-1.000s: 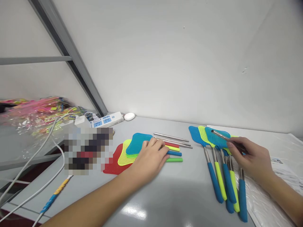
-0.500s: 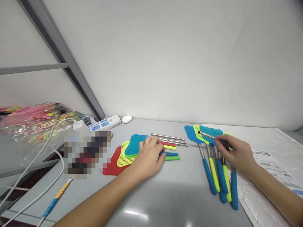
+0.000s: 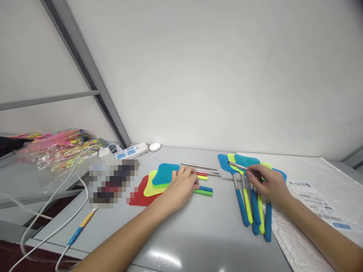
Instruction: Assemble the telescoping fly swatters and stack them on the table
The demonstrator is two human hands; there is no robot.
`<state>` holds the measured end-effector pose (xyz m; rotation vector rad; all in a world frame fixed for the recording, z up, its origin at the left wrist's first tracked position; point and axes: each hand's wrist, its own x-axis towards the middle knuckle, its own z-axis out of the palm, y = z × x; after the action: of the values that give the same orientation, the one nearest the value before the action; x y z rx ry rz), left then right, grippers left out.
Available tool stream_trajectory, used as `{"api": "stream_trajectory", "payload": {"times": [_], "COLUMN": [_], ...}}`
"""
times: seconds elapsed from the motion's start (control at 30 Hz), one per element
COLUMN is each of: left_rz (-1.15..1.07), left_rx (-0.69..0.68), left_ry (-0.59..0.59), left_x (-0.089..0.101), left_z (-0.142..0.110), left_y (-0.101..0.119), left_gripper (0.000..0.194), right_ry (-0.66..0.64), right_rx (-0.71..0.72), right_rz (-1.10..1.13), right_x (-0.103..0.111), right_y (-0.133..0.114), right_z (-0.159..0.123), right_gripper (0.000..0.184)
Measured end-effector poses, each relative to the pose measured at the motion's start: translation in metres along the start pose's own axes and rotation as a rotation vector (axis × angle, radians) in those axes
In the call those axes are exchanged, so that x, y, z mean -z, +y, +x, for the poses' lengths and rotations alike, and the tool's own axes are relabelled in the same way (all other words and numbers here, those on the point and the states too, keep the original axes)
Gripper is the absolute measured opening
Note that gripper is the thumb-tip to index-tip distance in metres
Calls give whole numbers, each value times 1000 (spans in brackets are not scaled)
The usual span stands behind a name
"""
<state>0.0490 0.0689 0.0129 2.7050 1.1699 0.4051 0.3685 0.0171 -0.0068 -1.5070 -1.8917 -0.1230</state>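
Loose fly swatter heads in blue [image 3: 164, 174], yellow [image 3: 149, 185] and red [image 3: 138, 193] lie overlapped, their short coloured stems pointing right. My left hand [image 3: 183, 187] rests over this pile, fingers curled down around the stems; its fingertips are partly hidden. Between the thumb and fingers of my right hand [image 3: 268, 183] is a thin metal rod [image 3: 238, 165], one end pointing left. Beneath it lie several swatters with metal shafts and blue [image 3: 242, 207] or yellow-green [image 3: 247, 206] handles. Several more metal rods [image 3: 198, 166] lie behind my left hand.
A large white plastic mailer [image 3: 306, 166] with a printed label spreads at the right. Left are a power strip [image 3: 131, 151], a white oval object [image 3: 154, 147], cables [image 3: 70, 177], a pixelated patch [image 3: 113, 185] and plastic-bagged colourful goods [image 3: 56, 147]. A wall stands behind the table.
The camera view has shifted slightly, so the table's things sit a little differently in the picture. Both hands keep nearly the same places, the right still gripping the metal rod.
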Motion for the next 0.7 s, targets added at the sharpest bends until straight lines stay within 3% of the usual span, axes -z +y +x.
{"api": "stream_trajectory", "payload": {"times": [0.4,0.57,0.7], "left_rz": [13,22,-101], "left_rx": [-75,-108,31], "left_ry": [-129,-115,-45], "left_x": [10,12,28], "left_z": [8,13,11], "left_y": [-8,-3,4], "left_gripper": [14,18,24], "right_ry": [89,79,80], "right_rx": [23,33,32], "right_rz": [41,56,59], "right_x": [4,5,5], "right_y": [8,8,8], "right_z": [-2,-3,-3], "right_gripper": [15,14,14]}}
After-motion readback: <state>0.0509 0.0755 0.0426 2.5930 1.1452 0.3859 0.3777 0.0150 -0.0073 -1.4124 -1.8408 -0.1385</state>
